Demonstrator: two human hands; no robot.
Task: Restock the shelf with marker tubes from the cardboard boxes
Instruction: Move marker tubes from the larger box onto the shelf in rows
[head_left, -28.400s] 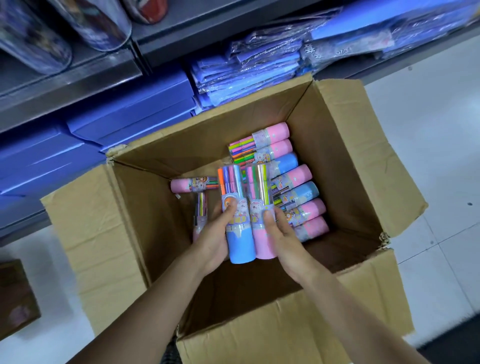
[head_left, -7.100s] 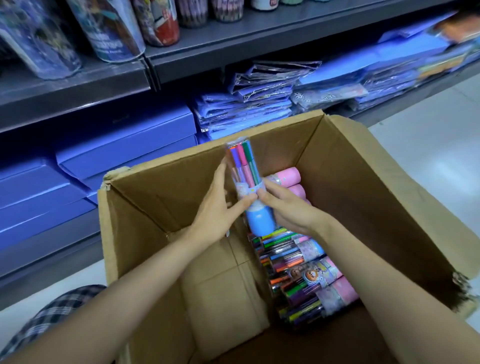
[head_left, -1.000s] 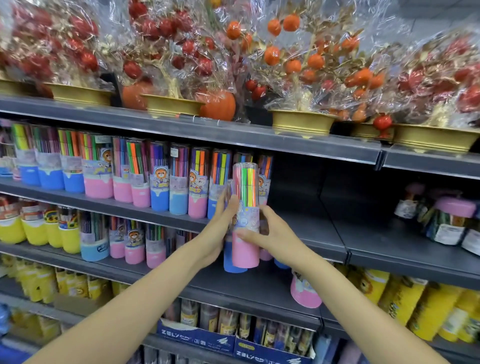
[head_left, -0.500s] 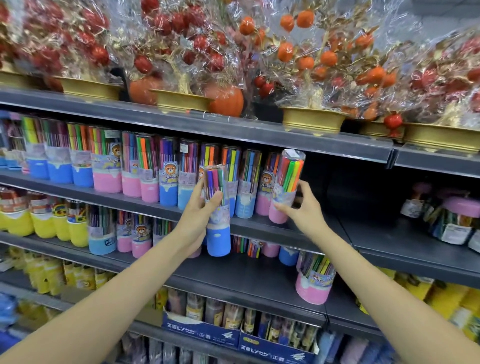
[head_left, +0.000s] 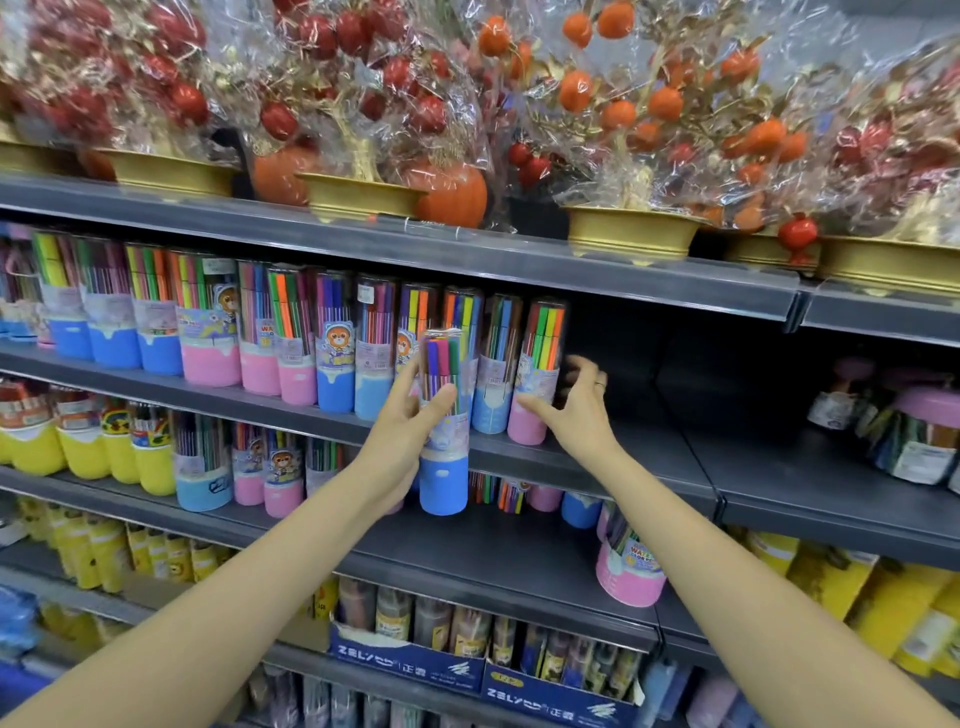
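Left hand: the left hand (head_left: 402, 441) grasps the blue-based marker tube (head_left: 442, 423) upright, in front of the shelf (head_left: 623, 460) edge, not yet on it.
Row end: the pink-based tube (head_left: 535, 374) stands last, bare shelf to its right.
Right hand: the right hand (head_left: 579, 405) has its fingers spread, thumb at the pink base, holding nothing.
Next move, as I judge: lift over the front edge, set down just right of the pink-based tube, label forward.

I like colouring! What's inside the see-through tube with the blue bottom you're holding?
Inside the clear blue-based marker tube, held by the left hand, stand coloured markers, purple, red and green. Their lower ends are hidden behind the label and base.
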